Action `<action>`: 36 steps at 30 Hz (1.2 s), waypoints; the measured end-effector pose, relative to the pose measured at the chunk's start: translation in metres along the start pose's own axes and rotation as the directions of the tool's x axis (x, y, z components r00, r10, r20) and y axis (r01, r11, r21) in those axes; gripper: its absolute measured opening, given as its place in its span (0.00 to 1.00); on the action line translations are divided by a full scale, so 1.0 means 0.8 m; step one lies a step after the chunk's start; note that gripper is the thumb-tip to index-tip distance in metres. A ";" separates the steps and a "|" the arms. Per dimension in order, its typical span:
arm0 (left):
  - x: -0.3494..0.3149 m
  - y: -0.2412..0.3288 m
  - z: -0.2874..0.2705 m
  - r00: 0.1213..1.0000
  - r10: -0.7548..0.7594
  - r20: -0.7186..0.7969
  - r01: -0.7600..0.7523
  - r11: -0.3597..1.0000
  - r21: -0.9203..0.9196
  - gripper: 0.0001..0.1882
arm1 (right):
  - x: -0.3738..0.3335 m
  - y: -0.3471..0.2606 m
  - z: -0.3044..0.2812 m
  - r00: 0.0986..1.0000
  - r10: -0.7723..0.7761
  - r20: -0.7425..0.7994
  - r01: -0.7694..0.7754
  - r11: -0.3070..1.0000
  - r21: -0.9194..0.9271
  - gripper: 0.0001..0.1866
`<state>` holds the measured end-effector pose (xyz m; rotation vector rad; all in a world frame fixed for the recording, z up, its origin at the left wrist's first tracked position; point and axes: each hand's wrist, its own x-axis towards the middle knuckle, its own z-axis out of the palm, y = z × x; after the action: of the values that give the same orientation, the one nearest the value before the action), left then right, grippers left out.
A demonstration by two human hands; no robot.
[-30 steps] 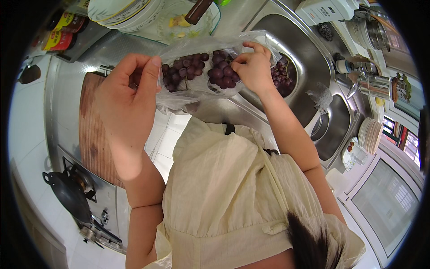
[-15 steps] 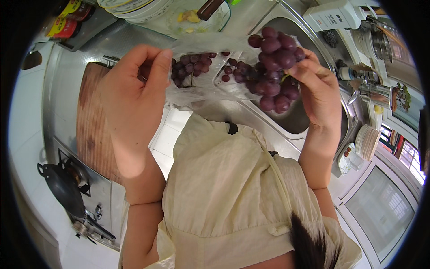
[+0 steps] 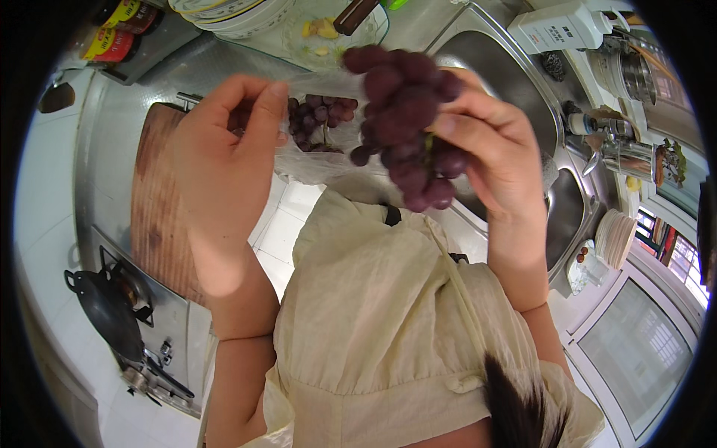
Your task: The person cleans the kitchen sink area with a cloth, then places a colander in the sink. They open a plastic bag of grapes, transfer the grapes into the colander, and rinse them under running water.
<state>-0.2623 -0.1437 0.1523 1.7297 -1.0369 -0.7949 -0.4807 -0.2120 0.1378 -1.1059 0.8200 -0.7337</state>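
My right hand [image 3: 489,134] is closed on a large bunch of dark purple grapes [image 3: 403,101], pinching it near its green stem. The bunch is raised in front of a clear plastic bag [image 3: 314,163] and hides part of it. Pinched between the thumb and fingers of my left hand [image 3: 231,142] is the bag's left edge. More grapes [image 3: 321,116] show inside the bag, left of the raised bunch. Whether the raised bunch touches the bag, I cannot tell.
A double steel sink [image 3: 523,67] lies right of the bag, with a white bottle [image 3: 564,30] at its far edge. To the left are a wooden cutting board [image 3: 160,201] and a stove with a black wok [image 3: 108,313]. Stacked plates [image 3: 239,19] stand at the back.
My right hand has moved left and closer with the bunch, which now covers the right part of the bag. My left hand stays almost still, holding the bag.
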 end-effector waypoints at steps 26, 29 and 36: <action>-0.041 -0.029 -0.096 0.831 -0.452 0.325 0.534 0.811 -0.238 0.07 | 0.064 0.042 0.044 0.912 -0.127 0.390 0.336 0.776 -0.533 0.03; -0.048 -0.039 -0.091 0.729 -0.512 0.455 0.682 0.605 -0.411 0.09 | 0.062 0.045 0.046 0.873 -0.255 0.416 0.470 0.667 -0.578 0.03; -0.038 -0.029 -0.081 0.604 -0.387 0.697 0.790 0.410 -0.457 0.09 | 0.062 0.086 0.084 0.765 -0.562 0.314 0.580 0.391 -0.715 0.02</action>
<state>-0.2132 -0.0863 0.1556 1.1249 -0.1683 -1.9396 -0.3910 -0.2030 0.0779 -2.3027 0.7371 -0.9552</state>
